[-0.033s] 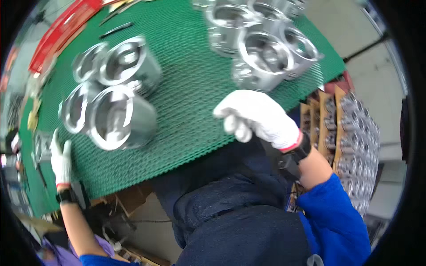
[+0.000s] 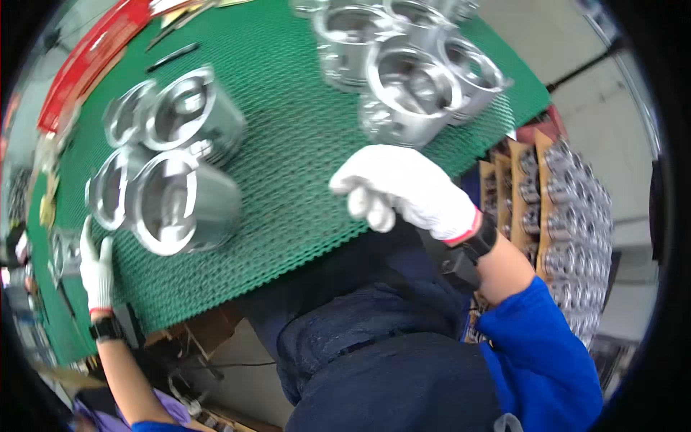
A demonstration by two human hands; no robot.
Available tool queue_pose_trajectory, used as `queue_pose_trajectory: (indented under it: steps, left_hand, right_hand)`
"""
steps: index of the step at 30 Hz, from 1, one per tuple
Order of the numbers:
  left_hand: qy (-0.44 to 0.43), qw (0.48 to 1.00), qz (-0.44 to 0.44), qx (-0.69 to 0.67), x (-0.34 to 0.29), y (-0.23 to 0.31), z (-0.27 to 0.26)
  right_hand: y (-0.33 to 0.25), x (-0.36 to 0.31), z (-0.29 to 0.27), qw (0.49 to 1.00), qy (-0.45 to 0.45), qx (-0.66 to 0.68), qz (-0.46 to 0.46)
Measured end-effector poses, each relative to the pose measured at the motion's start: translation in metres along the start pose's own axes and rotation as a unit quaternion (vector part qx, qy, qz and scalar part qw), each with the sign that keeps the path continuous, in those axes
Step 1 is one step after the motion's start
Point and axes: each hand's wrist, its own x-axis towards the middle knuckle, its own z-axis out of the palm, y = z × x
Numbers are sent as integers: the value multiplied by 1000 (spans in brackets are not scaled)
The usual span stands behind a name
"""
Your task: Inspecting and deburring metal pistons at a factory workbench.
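open green mat (image 2: pixel 295 165) between piston clusters (image 2: pixel 173 165), (image 2: pixel 410 65)

Shiny metal pistons (image 2: pixel 410 86) on green mat (image 2: pixel 295 165)

A mat (image 2: pixel 288 151) covers a table in front of the person. On its left side stand four metal cups (image 2: pixel 183 198), two in front and two behind, touching one another. On its far right side stands another group of cups (image 2: pixel 414 79), close together. The right hand (image 2: pixel 403 191) hangs above the mat's near edge, just in front of that right group. The left hand (image 2: pixel 96 266) is at the mat's far left edge, just in front of the left group. Right of the table, racks (image 2: pixel 568 216) hold rows of small parts.
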Motion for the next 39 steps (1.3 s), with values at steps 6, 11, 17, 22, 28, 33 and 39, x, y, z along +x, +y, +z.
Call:
queue_pose_trajectory:
  steps: [6, 11, 17, 22, 28, 33, 39]
  left_hand:
    - [-100, 995, 22, -7, 23, -11, 16]
    - [-48, 998, 36, 18, -6, 30, -1]
    - [2, 981, 109, 162, 15, 64, 40]
    - [2, 984, 2, 179, 23, 68, 27]
    - [0, 994, 31, 104, 39, 7, 41]
    - [-49, 989, 13, 138, 45, 24, 48]
    - [-33, 994, 19, 105, 46, 7, 48]
  right_hand:
    - [7, 1, -8, 999, -18, 43, -16]
    - [1, -5, -1, 999, -30, 31, -10]
    - [3, -25, -4, 996, 53, 71, -19]
    - [5, -24, 13, 885, -89, 456, 1]
    - [-22, -17, 43, 912, -128, 383, -70]
    - [-56, -12, 56, 952, -99, 220, -187]
    - [-63, 4, 69, 614, 93, -602, -502]
